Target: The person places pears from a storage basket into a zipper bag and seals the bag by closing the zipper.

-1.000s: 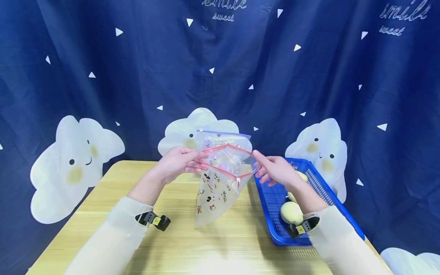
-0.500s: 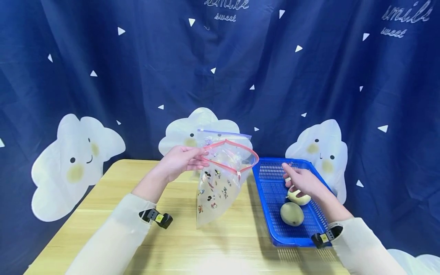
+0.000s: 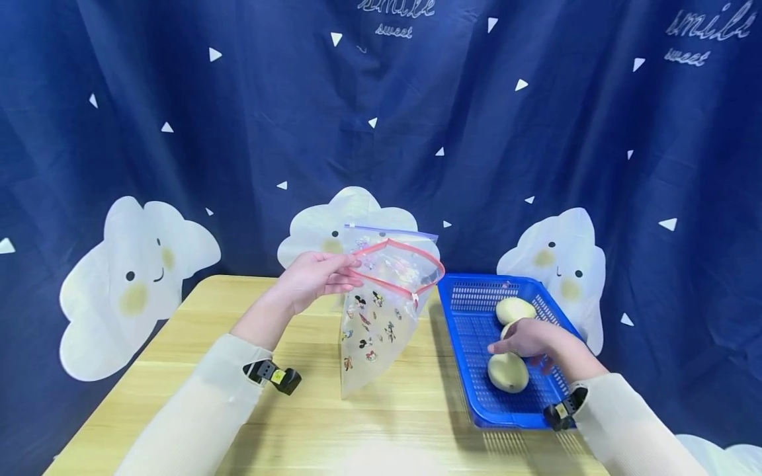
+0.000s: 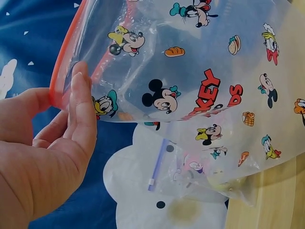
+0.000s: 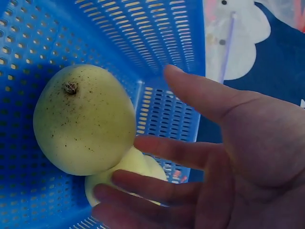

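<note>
A dark blue curtain printed with white clouds and small triangles hangs behind everything. In front of it stands the pale wooden worktop. On the right part of the worktop sits a blue plastic basket with perforated walls, and three yellow-green mangoes lie in it: one at the far end, one nearer, and a third between them, mostly hidden under the right hand in the head view.

A clear zip bag printed with cartoon characters hangs over the middle of the worktop, its red-edged mouth held wide and its lower end touching the wood. Behind it a second clear bag with a blue strip leans against the curtain.

The left hand pinches the red rim of the printed bag between thumb and fingers. The right hand is down in the basket with its fingers spread and relaxed, lying against the mangoes but not closed round any of them.
</note>
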Available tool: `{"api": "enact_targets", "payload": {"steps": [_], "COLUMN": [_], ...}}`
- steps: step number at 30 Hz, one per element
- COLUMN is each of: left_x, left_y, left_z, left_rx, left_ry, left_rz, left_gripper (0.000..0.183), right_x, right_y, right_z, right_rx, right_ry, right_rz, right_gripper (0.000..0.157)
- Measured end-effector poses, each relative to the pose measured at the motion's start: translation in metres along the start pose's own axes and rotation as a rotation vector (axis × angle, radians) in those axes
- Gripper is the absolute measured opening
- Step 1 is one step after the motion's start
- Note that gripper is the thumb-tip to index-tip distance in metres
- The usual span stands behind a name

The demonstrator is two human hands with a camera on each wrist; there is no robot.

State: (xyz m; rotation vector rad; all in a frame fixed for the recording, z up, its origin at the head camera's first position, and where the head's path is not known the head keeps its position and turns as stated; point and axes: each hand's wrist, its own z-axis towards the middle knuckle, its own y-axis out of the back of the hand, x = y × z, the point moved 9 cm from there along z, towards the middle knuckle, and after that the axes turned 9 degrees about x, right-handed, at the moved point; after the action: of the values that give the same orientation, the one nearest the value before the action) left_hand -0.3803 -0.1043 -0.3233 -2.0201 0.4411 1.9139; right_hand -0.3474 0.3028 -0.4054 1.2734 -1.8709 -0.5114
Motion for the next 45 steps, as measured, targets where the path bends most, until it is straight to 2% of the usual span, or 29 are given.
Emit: {"api": "enact_targets", "payload": {"steps": [6,10,25,31,36,40,45], "left_x": [-0.001,-0.003,-0.005,-0.005,-0.005,-0.002,0.002], "left_y": [0.0,0.0,-0.002,-0.002,-0.001,0.0,0.001], "left_z": [-0.001,-0.002,-0.003,-0.005,-0.005,-0.004,-0.004], "left_rx": [0.001,0.002,0.016,0.015,0.014,0.015,0.012], "left_ry": [0.0,-0.004,0.001,-0.003,-0.005,-0.002,0.006], "left_rz": [-0.003,-0.009,-0.009,-0.007,0.003,0.006,0.002], "left_gripper": [0.045,0.045,0.045,0.046,0.047,0.046,0.047], "right_x": [-0.003,0.001,0.011,0.016,0.022,0.026,0.035], "right_y": [-0.014,-0.022,-0.017,-0.003,0.008,0.016,0.029], "right_z": [0.005,0.008,0.004,-0.002,-0.009,-0.014,-0.026], "right_rx": [0.1,0.149,0.128,0.039,-0.043,-0.162,-0.37], "right_ry": [-0.054,-0.028,0.087,0.153,0.249,0.31,0.368], "right_rz": [-0.02,-0.016,0.039,0.065,0.106,0.097,0.038], "right_gripper": [0.075,0.072,0.06,0.063,0.073,0.079,0.081]}}
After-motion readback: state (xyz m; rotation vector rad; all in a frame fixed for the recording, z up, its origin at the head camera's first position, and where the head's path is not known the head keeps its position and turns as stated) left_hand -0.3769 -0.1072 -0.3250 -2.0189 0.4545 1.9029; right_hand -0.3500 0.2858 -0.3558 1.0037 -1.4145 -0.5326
